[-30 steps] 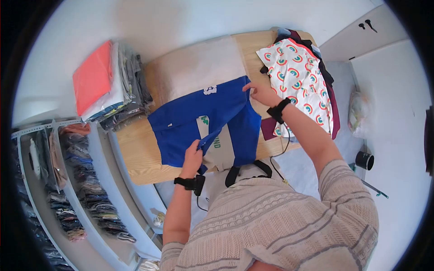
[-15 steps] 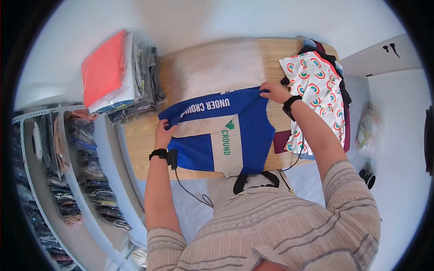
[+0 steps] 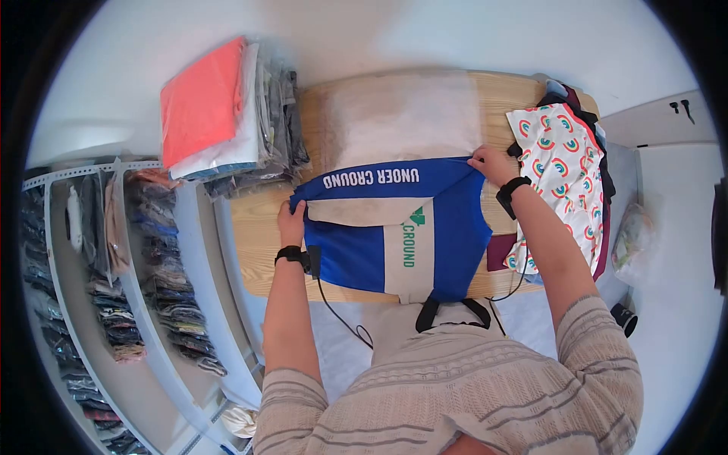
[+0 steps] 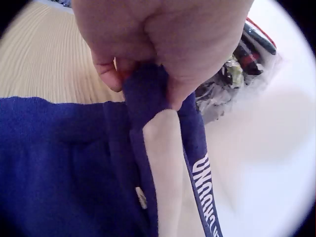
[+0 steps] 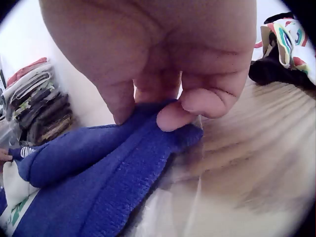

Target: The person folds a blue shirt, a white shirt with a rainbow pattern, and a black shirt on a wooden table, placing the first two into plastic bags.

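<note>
A blue and beige garment (image 3: 409, 250) with "UNDER GROUND" lettering lies on the wooden table, its far part folded over in a long strip. The left hand (image 3: 291, 223) grips the strip's left end; in the left wrist view, thumb and fingers of that hand (image 4: 158, 44) pinch blue cloth (image 4: 147, 94) above a beige panel. At the strip's right end, the right hand (image 3: 496, 165) pinches the garment's far corner. The right wrist view has the right hand (image 5: 158, 59) with its fingertips closed on the blue fabric (image 5: 108, 173), beside clear plastic.
Clear plastic packaging (image 3: 402, 117) lies behind the garment. Bagged clothes with a coral one (image 3: 205, 102) on top are stacked at the back left. A rainbow-print garment (image 3: 563, 167) tops a pile on the right. Shelves of bagged clothes (image 3: 178, 303) stand at left.
The left hand has moved from the garment's near side up to its far left, and the cloth it holds now forms a straight strip with lettering showing. The right hand still pinches the far corner.
</note>
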{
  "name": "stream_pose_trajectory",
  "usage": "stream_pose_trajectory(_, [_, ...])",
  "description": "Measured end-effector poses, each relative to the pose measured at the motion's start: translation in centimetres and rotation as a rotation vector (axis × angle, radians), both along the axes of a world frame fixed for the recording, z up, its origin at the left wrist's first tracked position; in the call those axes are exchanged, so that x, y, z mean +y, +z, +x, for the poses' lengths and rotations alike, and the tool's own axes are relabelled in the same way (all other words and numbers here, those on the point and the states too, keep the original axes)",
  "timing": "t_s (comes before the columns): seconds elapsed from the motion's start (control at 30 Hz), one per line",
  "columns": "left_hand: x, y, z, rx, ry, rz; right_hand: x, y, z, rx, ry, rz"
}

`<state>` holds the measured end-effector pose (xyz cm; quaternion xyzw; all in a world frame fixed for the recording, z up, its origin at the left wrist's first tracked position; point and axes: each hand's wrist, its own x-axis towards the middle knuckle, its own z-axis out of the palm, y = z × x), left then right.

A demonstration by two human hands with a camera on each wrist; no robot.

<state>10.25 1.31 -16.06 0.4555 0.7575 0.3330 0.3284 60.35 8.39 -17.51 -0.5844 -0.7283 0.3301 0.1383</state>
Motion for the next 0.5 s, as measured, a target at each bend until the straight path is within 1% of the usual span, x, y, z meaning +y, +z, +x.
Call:
stream_pose_trajectory(0.03, [0.0,-0.8,-0.3,0.067,0.011,-0.043,-0.2,0.2,-0.2,0.010,-0.038,-0.006])
stream_pose_trajectory(0.07, [0.1,-1.5,-0.6,0.085,0.014,-0.116,-0.3,0.4,-0.3,0.017,-0.074,-0.012])
stream_pose_trajectory(0.1, [0.1,-1.7,-0.4,0.081,0.015,-0.121,-0.3,0.3,-0.4,0.013,-0.074,-0.017])
stream_pose_trajectory(0.17, [-0.2,-2.1,0.4,0.307,0.054,-0.007,-0.3,0.1,-0.5,-0.001,-0.106,-0.022])
stream_pose_trajectory(0.2, [-0.4,-2.2,0.4,0.302,0.052,-0.014,-0.4,0.0,-0.6,-0.006,-0.108,-0.029])
stream_pose_trajectory(0.27, [-0.7,-2.4,0.4,0.173,0.072,0.018,-0.5,-0.1,-0.8,-0.060,-0.116,-0.021])
stream_pose_trajectory(0.3, [-1.0,-2.5,0.2,0.166,0.069,0.012,-0.8,0.9,-1.2,-0.067,-0.118,-0.027])
stream_pose_trajectory(0.37, [-2.8,-2.5,-0.6,0.059,0.115,0.110,-2.1,4.1,-2.1,-0.034,-0.178,0.198])
stream_pose_trajectory(0.4, [-4.1,-2.5,-1.0,0.124,0.101,0.114,-2.9,4.2,-1.9,-0.064,-0.315,0.145])
stream_pose_trajectory(0.43, [-5.8,-3.4,-2.0,0.117,0.095,0.096,-4.3,4.9,-1.7,-0.075,-0.320,0.129])
stream_pose_trajectory(0.5, [-9.6,-4.6,-3.6,0.000,0.069,0.002,-8.2,6.4,-1.3,0.139,-0.478,-0.028])
